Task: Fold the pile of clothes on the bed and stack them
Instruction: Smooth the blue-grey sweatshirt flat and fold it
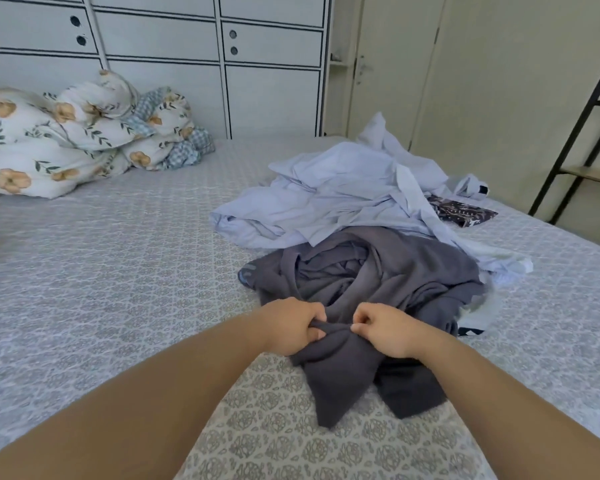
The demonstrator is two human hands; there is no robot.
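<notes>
At ten o'clock a bunched floral white duvet (66, 140) lies on the grey patterned bedsheet (118, 254). Near centre, the left hand (291, 329) pinches a fold of the crumpled dark grey knit garment (371, 282); just beside it the right hand (385, 329) pinches the same fold. At one o'clock, pale lilac crumpled clothes (343, 195) overlap the garment's far edge.

A bed (118, 258) in a grey patterned sheet is carrying a pile of clothes (364, 237) at right; a bundled floral duvet (70, 140) is lying at its far left corner.
</notes>
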